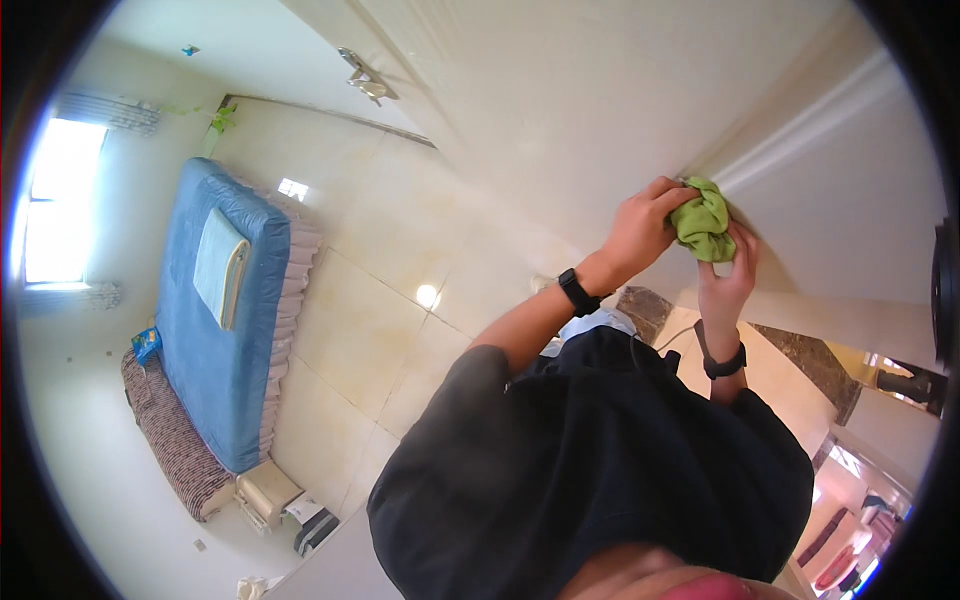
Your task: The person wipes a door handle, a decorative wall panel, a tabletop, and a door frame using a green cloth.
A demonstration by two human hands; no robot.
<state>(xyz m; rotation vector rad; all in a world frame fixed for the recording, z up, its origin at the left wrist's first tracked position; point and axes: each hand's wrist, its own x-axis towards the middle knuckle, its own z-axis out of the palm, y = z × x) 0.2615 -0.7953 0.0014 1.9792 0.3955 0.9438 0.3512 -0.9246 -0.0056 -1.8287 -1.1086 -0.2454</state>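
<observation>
A crumpled green cloth (703,220) is bunched between my two hands, right up against the white door (570,90). My left hand (642,228) grips it from the left, fingers curled over its upper edge. From below and to the right, my right hand (728,275) holds the cloth's lower side with bent fingers. Whether the cloth presses on the door or is just in front of it, I cannot tell. Each wrist wears a black band. The fingertips are partly hidden by the cloth's folds.
A metal door handle (365,78) sticks out at the upper left. Further left, a blue-covered bed (215,370) with a folded pale blanket (222,268) stands on the tiled floor (350,330). A beige bedside cabinet (265,495) is beside it. A doorway with dark stone edging (800,350) lies at right.
</observation>
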